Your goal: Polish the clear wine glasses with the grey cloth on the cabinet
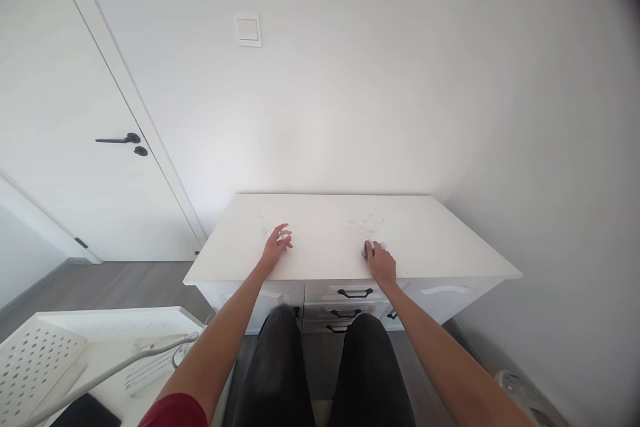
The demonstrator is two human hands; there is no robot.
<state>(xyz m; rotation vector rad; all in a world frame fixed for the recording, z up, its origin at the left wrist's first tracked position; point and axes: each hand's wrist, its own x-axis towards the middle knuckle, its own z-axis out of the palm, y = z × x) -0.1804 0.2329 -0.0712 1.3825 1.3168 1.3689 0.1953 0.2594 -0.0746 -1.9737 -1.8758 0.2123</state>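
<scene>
Gripping a small thing [365,253], the right hand [383,265] works near the front edge of the cabinet [325,247], right of the cabinet's middle. The step in hand appears to be handling it at the cabinet's top; the next move, I judge, calls for a steady grip. The thing looks dark grey, with something whitish beside it; fingers hide its shape. Nearer the cabinet's back edge are a faint ring [377,215] and pale marks [356,223]. Over the cabinet's left half, the left hand [276,245] has bent, parted fingers; whether they grip something clear, I cannot tell. Just beside them on the cabinet is a clear bit [265,230]. Left of the cabinet stands a door [75,80].
</scene>
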